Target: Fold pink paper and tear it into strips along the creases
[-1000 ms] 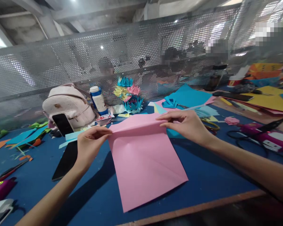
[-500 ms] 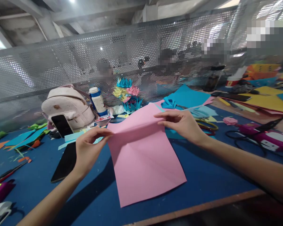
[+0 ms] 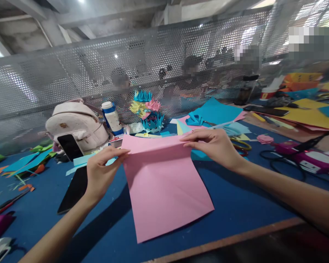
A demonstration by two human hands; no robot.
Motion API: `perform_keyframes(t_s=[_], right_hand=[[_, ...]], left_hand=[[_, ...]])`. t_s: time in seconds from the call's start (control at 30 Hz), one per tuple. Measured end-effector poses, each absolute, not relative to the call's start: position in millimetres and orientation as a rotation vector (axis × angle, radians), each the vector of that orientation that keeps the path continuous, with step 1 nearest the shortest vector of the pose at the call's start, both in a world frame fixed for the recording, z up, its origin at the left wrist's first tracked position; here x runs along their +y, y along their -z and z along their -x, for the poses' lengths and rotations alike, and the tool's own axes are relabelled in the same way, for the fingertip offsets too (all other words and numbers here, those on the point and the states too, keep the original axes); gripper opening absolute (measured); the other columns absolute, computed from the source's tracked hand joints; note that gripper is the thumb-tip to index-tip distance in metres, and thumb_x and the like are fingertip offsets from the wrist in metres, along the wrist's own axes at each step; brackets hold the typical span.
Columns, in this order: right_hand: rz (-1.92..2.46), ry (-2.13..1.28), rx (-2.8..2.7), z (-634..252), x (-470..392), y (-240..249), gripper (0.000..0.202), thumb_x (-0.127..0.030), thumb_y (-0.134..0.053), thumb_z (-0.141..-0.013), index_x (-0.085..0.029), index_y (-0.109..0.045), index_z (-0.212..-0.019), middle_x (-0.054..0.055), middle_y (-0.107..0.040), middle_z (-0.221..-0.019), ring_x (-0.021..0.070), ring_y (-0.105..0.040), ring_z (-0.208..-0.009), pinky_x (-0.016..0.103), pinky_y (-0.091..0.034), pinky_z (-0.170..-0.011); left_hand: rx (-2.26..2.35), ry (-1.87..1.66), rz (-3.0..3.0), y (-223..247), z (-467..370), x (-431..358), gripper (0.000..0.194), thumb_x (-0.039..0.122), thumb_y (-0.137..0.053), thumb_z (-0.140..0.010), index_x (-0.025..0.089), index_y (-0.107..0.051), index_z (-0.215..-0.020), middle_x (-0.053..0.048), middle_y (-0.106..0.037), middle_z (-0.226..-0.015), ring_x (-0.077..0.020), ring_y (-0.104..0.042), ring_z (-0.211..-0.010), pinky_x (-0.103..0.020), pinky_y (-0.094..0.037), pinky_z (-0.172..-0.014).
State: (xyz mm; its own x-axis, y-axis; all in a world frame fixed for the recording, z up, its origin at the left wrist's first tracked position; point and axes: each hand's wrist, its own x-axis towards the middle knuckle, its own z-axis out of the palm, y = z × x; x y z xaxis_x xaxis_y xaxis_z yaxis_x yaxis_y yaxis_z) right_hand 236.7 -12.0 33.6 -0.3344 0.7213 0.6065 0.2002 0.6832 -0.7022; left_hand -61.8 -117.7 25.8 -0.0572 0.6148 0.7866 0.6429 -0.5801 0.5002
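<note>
A sheet of pink paper [image 3: 168,193] hangs between my two hands, its top raised and bent over along a crosswise line, its lower end near the blue tabletop. My left hand [image 3: 102,171] pinches the left edge between thumb and fingers. At the right edge, my right hand [image 3: 212,146] pinches the paper the same way. A black phone [image 3: 72,191] lies just under and beside my left hand. Past the sheet stand folded paper flowers [image 3: 149,109] in blue, yellow and pink. Behind my right hand are blue paper sheets [image 3: 214,111].
A white backpack [image 3: 74,124] and a bottle [image 3: 112,118] stand at the back left, with another phone [image 3: 70,146] leaning on the backpack. To the right are a pink paper rose [image 3: 265,139], a purple glue gun [image 3: 304,155] with its cable, and yellow paper [image 3: 312,117].
The paper's top flap has come down flatter and straighter across, with its peak at the right gone. Both hands keep their pinch and have barely moved.
</note>
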Motion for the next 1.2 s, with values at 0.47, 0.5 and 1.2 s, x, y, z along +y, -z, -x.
perform_keyframes(t_s=[0.47,0.5,1.2], right_hand=[[0.737,-0.47,-1.992,-236.7,0.6,-30.2,0.013,-0.038,-0.072,-0.078,-0.027,-0.078,-0.076,0.004,-0.067,-0.075,0.0199,-0.06,-0.075,0.036,-0.047,-0.066],[0.748,-0.464,-2.002,-236.6,1.9,-30.4,0.014,-0.04,-0.072,-0.077,-0.027,-0.078,-0.075,0.004,-0.065,-0.077,0.0196,-0.058,-0.075,0.035,-0.046,-0.065],[0.378,-0.621,-2.199,-135.2,-11.1,-106.0,0.015,-0.025,-0.069,-0.081,-0.016,-0.079,-0.085,0.004,-0.075,-0.078,0.0156,-0.066,-0.074,0.026,-0.044,-0.065]], left_hand=[[-1.488,1.603,2.143,-31.1,67.7,-114.8,0.009,0.017,-0.069,-0.083,0.023,-0.077,-0.083,-0.001,-0.062,-0.073,-0.0151,-0.056,-0.067,-0.027,-0.042,-0.062],[-1.516,1.643,2.125,-34.2,67.5,-113.9,0.008,0.019,-0.07,-0.082,0.023,-0.077,-0.081,-0.001,-0.062,-0.074,-0.0155,-0.056,-0.07,-0.028,-0.043,-0.065],[-1.557,1.656,2.137,-102.7,38.0,-96.6,0.009,0.022,-0.071,-0.075,0.016,-0.075,-0.068,-0.001,-0.073,-0.066,-0.0146,-0.065,-0.059,-0.019,-0.048,-0.052]])
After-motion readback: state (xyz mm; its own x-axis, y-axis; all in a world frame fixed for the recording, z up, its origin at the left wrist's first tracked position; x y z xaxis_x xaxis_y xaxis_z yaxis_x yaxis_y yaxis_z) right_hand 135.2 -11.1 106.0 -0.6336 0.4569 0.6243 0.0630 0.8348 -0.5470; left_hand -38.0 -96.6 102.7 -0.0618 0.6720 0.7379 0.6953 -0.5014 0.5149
